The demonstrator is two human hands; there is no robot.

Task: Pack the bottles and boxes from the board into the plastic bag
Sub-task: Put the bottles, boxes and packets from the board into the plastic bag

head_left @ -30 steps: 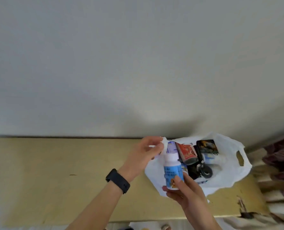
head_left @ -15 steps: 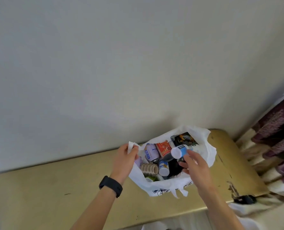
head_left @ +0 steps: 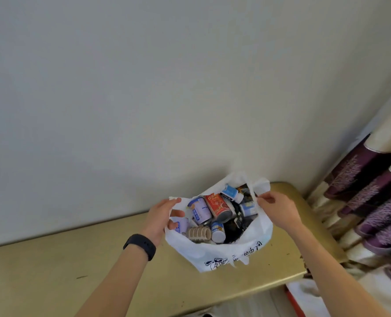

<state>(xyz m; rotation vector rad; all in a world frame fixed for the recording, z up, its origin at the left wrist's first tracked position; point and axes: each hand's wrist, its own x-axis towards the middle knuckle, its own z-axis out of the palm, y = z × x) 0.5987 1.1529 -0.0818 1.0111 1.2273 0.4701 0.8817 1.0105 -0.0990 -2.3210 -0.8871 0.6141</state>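
Both forearms reached forward and up from the lower edge of the view, bare, converging on the white plastic bag (head_left: pixel 222 252). The left forearm carried a black band (head_left: pixel 140 245) at the wrist. The left hand (head_left: pixel 161 217) was turned palm toward the bag, its fingers (head_left: pixel 176 213) curled over the bag's left rim and pinching the thin film, the thumb lying along the top edge. The right hand (head_left: pixel 275 210) came in from the right with the wrist bent, its fingers (head_left: pixel 263 199) pressed together on the right rim, gripping a bunched handle loop.

The bag sat on the yellowish counter (head_left: pixel 52 271), toward its right end and close to the wall (head_left: pixel 144 88), its mouth pulled wide between the two hands and facing upward. The film was thin, soft and creased, with black printing on the near side.

Inside lay a jumble of things. Nearest the front was a row of beige ribbed rolls (head_left: pixel 199 233) lying side by side, and beside them a small white bottle (head_left: pixel 218 231) with a blue label, cap end toward the viewer. Behind these a pale lilac can (head_left: pixel 200 210) and a red can (head_left: pixel 217 204) lay on their sides, long axes running from front right to back left. Farther back a white bottle with blue label (head_left: pixel 231 193) lay tilted, and another white container (head_left: pixel 248 208) rested at the right, near the right hand. Dark items between them were too blurred to tell apart.

Beyond the counter's right end hung a purple and cream patterned fabric (head_left: pixel 373 191).
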